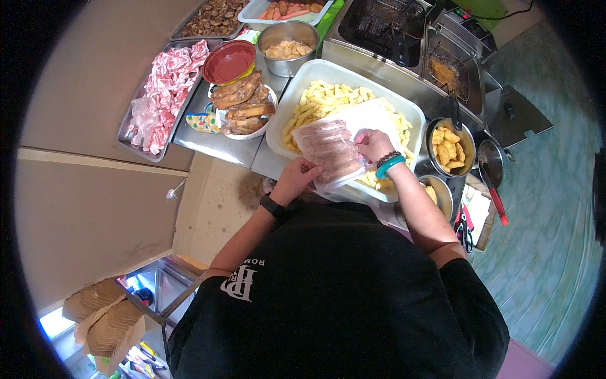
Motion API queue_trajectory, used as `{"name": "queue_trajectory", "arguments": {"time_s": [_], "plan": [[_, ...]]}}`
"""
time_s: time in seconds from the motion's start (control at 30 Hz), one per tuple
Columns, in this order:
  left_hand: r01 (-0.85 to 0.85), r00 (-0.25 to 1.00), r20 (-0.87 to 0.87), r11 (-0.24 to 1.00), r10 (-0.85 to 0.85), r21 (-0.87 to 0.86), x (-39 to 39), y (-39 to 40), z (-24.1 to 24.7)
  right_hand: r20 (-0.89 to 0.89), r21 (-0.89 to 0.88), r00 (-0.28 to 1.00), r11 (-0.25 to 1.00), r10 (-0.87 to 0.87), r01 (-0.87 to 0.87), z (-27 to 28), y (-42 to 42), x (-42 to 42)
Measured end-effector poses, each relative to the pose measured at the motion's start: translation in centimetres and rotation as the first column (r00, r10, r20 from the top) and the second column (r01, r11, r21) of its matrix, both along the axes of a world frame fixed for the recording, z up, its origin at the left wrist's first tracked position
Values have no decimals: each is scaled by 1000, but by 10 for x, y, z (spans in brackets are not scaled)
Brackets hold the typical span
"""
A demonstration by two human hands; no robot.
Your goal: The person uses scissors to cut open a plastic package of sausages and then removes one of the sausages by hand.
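Observation:
Both my hands are on a clear plastic pack of frosted sausages (329, 149). My left hand (297, 176) pinches the pack's near left edge between thumb and fingers. At its right side, my right hand (376, 144) grips the film with bent fingers. Below the pack lies a white sheet or bag (374, 116), resting on pale cut potato fries (326, 94). These fill a large white plastic tub (416, 113). The pack hides part of the fries and reaches over the tub's near rim.
Beyond the tub stands a deep fryer (374, 59) with wire baskets, one holding browned food (443, 73). Left are a plate of cooked meat pieces (246, 106), a red bowl (229, 61) and a tray of sliced raw meat (168, 90). Right are a bowl of golden pieces (447, 149) and scissors (465, 232).

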State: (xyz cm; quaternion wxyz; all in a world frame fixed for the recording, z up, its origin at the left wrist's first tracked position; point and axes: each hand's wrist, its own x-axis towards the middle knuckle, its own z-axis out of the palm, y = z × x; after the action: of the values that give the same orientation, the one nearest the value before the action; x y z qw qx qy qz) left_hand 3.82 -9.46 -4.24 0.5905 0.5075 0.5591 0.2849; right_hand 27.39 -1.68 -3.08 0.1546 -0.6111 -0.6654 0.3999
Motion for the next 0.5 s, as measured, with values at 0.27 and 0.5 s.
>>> {"name": "queue_trajectory", "arguments": {"time_s": [0.27,0.5], "plan": [[8,861,-445,870,244,492,-5,30,16,336,269,935,941,111,-208,4,-7,-17],[251,799,-600,888,36,386,-14,84,-16,329,331,941,924,79,-193,-6,-2,-29]]}}
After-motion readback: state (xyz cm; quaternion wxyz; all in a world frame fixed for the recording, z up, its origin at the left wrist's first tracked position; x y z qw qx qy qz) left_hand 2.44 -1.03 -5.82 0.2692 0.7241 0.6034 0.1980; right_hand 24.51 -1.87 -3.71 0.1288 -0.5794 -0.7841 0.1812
